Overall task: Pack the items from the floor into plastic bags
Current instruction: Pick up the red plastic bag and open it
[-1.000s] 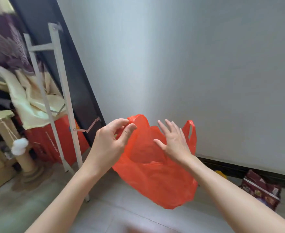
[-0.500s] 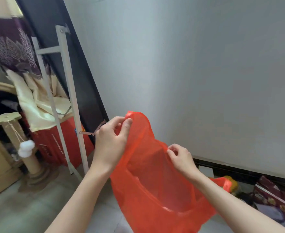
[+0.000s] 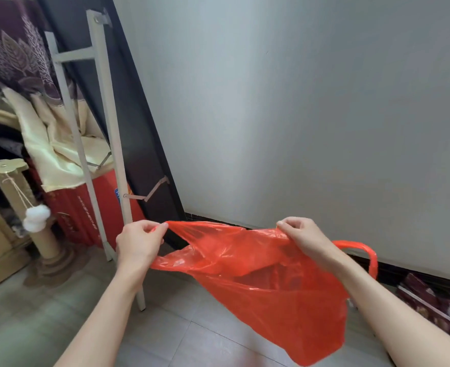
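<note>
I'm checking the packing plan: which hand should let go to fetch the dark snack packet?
Right hand: the dark snack packet lies on the floor at that side, while the left hand can keep pinching the red plastic bag.

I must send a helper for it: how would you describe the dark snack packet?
Follow the grey wall down to its dark skirting at the right. The snack packet lies on the floor there, beyond the right hand and the red bag: dark maroon, with a pale stripe.

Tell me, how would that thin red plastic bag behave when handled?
The thin red plastic bag is probably floppy: it sags between the left hand and right hand. Likely light, since pinches hold it. Its glossy film may slip.
</note>
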`<action>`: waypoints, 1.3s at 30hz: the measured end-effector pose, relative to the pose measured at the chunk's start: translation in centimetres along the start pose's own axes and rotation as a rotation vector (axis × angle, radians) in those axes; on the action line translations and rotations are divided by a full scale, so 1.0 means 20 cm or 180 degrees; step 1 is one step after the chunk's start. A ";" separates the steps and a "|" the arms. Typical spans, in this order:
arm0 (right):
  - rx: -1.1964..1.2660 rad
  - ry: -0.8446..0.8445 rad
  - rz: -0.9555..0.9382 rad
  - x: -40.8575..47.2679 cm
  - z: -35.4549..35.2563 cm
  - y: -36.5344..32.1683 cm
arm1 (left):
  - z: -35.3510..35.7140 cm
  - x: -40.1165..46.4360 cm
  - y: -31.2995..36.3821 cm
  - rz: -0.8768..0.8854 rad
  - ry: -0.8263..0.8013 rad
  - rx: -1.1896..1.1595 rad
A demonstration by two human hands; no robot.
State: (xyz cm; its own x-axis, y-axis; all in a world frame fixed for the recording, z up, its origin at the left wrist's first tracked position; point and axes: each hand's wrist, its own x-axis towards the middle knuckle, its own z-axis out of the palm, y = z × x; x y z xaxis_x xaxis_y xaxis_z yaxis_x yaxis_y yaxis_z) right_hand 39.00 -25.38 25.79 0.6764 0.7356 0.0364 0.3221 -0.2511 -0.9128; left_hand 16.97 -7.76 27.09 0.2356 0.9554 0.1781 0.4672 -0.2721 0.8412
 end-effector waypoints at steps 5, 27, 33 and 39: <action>0.0493 -0.0918 0.0297 -0.04 -0.03 -0.07 | 0.06 -0.01 -0.06 -0.0067 0.0102 0.0706; -0.0366 0.1089 -0.0502 -0.01 0.05 -0.05 | 0.31 -0.27 0.15 0.2098 -0.0563 0.0206; -0.0745 0.1287 -0.1465 -0.04 0.11 -0.10 | 0.30 -0.22 0.14 0.1160 -0.0024 0.0207; -0.2075 0.0423 -0.1430 -0.09 0.16 0.00 | 0.20 -0.20 0.16 0.0975 -0.0370 -0.0613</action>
State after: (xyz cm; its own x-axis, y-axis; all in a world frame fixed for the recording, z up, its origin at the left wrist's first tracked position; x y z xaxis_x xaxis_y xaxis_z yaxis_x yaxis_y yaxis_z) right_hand 35.65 -24.79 24.47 0.4502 0.7828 0.4295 0.8766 -0.2959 -0.3794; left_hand 20.97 -12.94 26.92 0.4397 0.8108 0.3864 0.1939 -0.5058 0.8406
